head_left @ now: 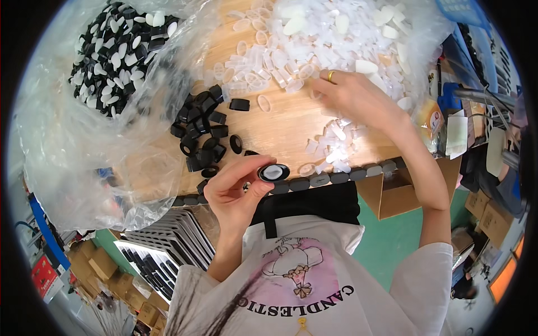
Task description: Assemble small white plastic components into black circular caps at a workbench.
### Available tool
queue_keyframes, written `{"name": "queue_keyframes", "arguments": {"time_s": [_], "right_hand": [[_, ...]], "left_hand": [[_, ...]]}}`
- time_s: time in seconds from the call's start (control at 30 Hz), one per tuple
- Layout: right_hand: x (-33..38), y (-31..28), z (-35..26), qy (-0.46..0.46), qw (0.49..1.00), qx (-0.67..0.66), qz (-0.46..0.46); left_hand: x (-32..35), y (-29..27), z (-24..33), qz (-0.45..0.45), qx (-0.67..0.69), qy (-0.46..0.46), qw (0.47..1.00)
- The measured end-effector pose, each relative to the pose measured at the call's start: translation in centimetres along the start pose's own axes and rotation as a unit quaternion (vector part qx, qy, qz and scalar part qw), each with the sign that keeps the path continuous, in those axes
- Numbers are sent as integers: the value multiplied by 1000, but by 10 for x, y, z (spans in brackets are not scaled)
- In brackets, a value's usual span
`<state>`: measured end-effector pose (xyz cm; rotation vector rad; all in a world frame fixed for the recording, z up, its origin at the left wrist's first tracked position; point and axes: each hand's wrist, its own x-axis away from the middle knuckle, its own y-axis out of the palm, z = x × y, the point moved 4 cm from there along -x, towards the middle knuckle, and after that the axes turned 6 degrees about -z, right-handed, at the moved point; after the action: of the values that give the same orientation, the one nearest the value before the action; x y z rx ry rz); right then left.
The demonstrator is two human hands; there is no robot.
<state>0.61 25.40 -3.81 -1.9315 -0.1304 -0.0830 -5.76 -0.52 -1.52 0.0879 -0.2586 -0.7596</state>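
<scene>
Close to the table's front edge, my left hand (235, 187) pinches a black oval cap (273, 172) between thumb and fingers. Its opening faces up and shows a whitish inside. To the upper right, my right hand (358, 101), with a gold-coloured ring on one finger, reaches down at the edge of a heap of translucent oval plastic sleeves (280, 61). Its fingers are bent together, and whatever is between the fingertips is hidden. Just beyond my left hand lies a loose group of black oval caps (199, 120). A single black cap (240, 105) lies apart from them.
At the far left, a clear plastic bag (73, 168) holds many black and white pieces (117, 56). Small translucent pieces (336, 140) lie near the front edge, where a row of dark ovals (319, 179) runs. A cardboard box (386, 196) stands below the table's right side.
</scene>
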Motion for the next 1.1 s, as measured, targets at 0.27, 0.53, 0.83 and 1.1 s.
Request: {"name": "queue_keyframes", "arguments": {"time_s": [0.27, 0.53, 0.83, 1.1], "right_hand": [[4, -4, 1, 31, 990, -115, 80], [26, -40, -41, 63, 907, -364, 202], [52, -37, -126, -3, 882, -311, 354], [44, -31, -138, -27, 909, -211, 358]], "left_hand": [[-4, -3, -6, -6, -3, -18, 1000], [-4, 1, 2, 12, -32, 30, 999], [-3, 15, 27, -24, -171, 165, 971], [4, 13, 29, -32, -187, 226, 955]]}}
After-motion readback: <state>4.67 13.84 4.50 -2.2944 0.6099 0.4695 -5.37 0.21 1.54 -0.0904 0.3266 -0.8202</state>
